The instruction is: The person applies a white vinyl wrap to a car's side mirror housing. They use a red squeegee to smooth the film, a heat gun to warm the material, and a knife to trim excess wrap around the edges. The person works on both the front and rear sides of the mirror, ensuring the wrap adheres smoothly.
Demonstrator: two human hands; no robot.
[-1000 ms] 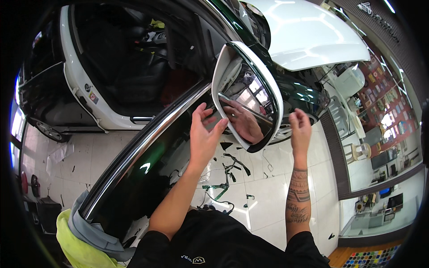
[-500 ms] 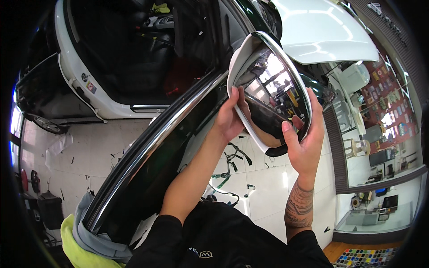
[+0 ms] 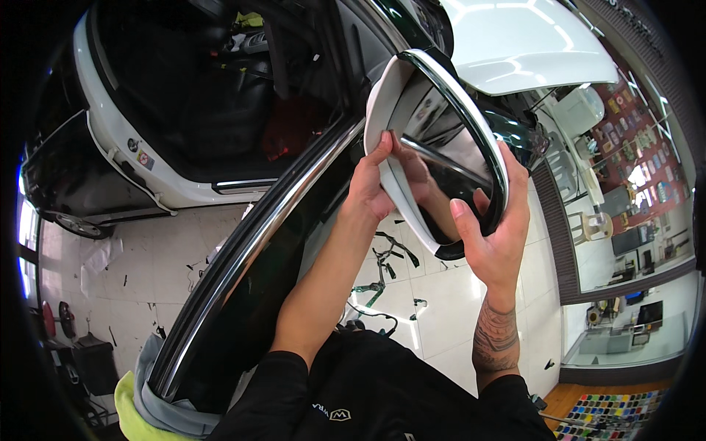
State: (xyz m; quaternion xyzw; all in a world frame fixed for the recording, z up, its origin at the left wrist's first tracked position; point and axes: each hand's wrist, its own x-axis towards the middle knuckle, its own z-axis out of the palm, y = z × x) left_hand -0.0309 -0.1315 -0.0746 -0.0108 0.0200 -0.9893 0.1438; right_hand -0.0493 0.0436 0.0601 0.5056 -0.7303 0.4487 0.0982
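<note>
A car's side mirror (image 3: pixel 450 158), with a white housing, a dark outer rim and reflective glass, stands at the front end of the open dark door. My left hand (image 3: pixel 370 182) grips its inner side, the thumb on the white edge and the fingers mostly hidden behind. Around the outer rim wraps my right hand (image 3: pixel 498 239), its thumb lying at the glass's lower edge and its other fingers behind the housing. The glass reflects my left hand and the door's chrome trim.
The open car door (image 3: pixel 254 294) slants across the left, with grey and yellow-green cloths (image 3: pixel 165 400) over its end. Beyond lies the dark car interior (image 3: pixel 213 110). A raised white hood (image 3: pixel 526 44) stands at far right. Dark scraps (image 3: pixel 382 264) and a cable lie on the tiled floor.
The mirror appears turned: its glass now reflects the door trim and my left arm instead of bright windows. Both hands keep their hold, and the whole view has shifted slightly.
</note>
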